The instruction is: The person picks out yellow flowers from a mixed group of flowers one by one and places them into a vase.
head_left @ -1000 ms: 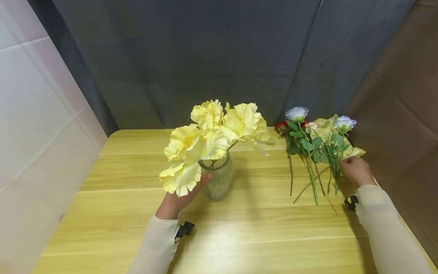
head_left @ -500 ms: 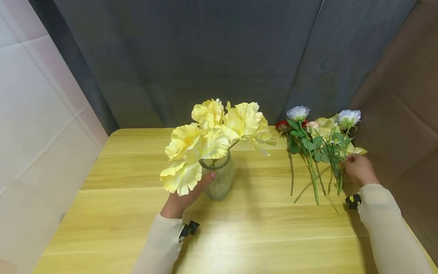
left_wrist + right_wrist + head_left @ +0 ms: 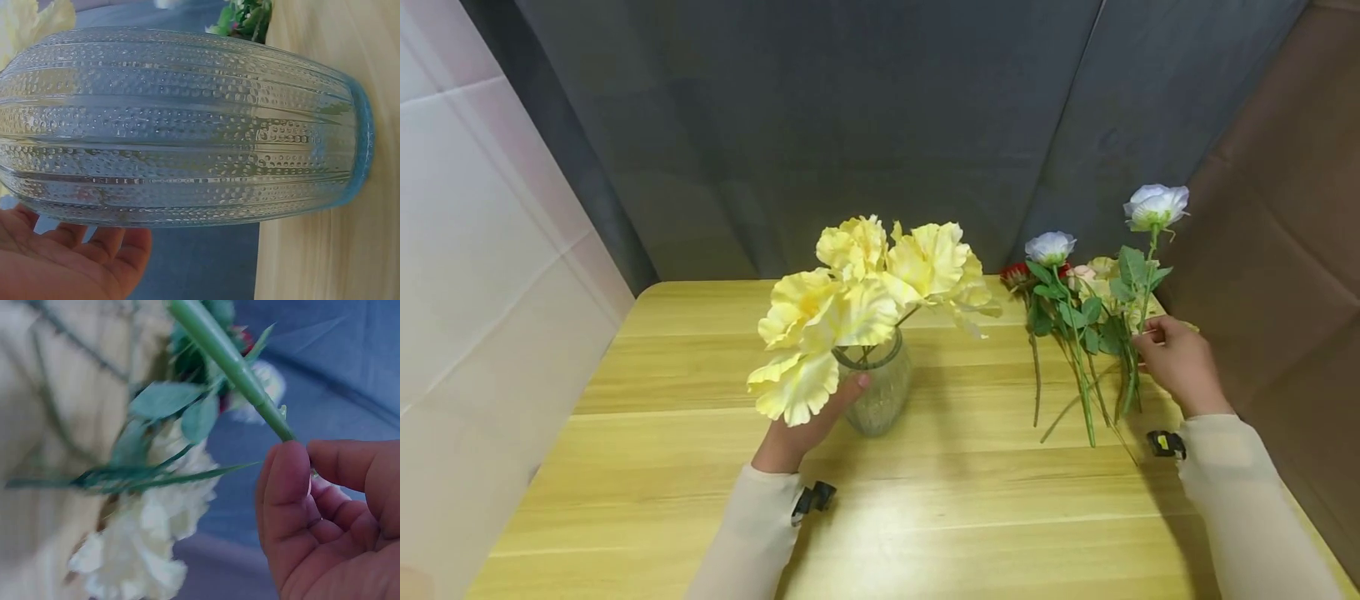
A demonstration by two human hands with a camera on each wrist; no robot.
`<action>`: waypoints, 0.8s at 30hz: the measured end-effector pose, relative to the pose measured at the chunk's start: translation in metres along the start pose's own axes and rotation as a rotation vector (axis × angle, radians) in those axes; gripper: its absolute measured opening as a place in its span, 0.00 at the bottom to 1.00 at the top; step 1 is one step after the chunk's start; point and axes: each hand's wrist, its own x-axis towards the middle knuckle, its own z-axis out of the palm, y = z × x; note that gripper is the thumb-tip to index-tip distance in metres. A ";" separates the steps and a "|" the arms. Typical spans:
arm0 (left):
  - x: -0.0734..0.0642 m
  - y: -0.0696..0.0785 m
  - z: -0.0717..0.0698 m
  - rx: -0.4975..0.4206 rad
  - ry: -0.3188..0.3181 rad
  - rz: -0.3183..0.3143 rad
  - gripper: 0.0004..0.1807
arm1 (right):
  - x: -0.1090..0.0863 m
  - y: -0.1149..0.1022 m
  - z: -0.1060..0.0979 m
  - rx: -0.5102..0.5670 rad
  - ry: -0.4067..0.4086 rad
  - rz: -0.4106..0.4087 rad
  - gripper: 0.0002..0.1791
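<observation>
In the head view, the glass vase (image 3: 877,410) stands upright on the worktop (image 3: 925,508) at the centre of the frame, its mouth partly covered by yellow flowers (image 3: 867,315) that spread over the rim to left and right. The left hand (image 3: 805,435) cups the vase from its left side, thumb on the near face; in the left wrist view its fingers (image 3: 128,259) are bent against the glass. At the right of the head view, the right hand (image 3: 1183,367) holds 1 white rose (image 3: 1156,207) nearly upright, fingers (image 3: 287,481) closed narrowly on its green stem (image 3: 228,359). A second white rose (image 3: 1051,248) and a red flower (image 3: 1017,277) lie to the left of that hand, in a loose pile.

The likeliest trouble is snagging: the held rose's leaves overlap the pile, and I cannot tell whether its lower stem is free, so a quick lift could drag other stems along. The pinch covers only a short length, so a tug might make the rose twist or slip. The yellow heads look top-heavy; if the left hand loosened while they were knocked, the vase could tip.
</observation>
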 end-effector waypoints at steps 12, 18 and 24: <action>0.001 -0.033 -0.004 0.055 -0.024 -0.014 0.48 | 0.000 -0.026 0.035 0.027 -0.127 -0.126 0.22; 0.000 -0.028 -0.003 0.016 -0.033 -0.058 0.46 | 0.006 -0.016 0.052 -0.019 -0.203 -0.137 0.18; 0.000 -0.001 -0.001 0.004 -0.033 -0.025 0.44 | 0.008 -0.013 0.058 -0.033 -0.263 -0.111 0.17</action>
